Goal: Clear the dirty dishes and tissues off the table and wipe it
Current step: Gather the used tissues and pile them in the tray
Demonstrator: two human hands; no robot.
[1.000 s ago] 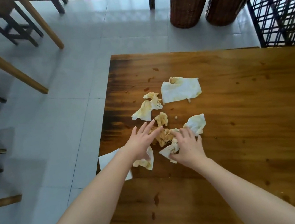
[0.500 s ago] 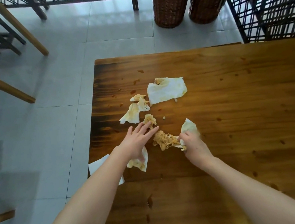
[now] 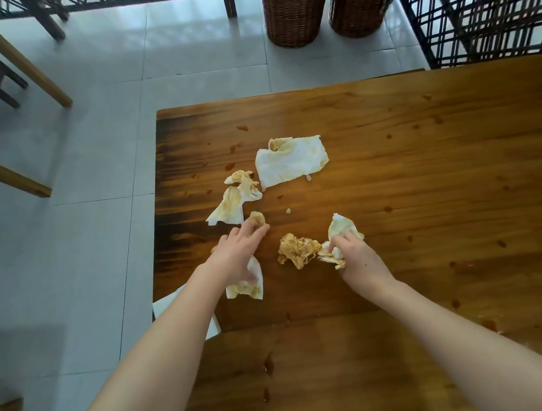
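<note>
As seen from the head camera, my left hand [image 3: 238,255] lies on the table [image 3: 431,185] with its fingers extended and close together. The tips touch a small wad [image 3: 258,217] and the palm presses a stained tissue [image 3: 250,284]. My right hand [image 3: 357,256] has its fingers curled tight around a crumpled tissue [image 3: 342,227]. A brown wad [image 3: 297,250] lies between both hands. Farther off lie a twisted tissue [image 3: 233,201] and a flat tissue [image 3: 291,163].
</note>
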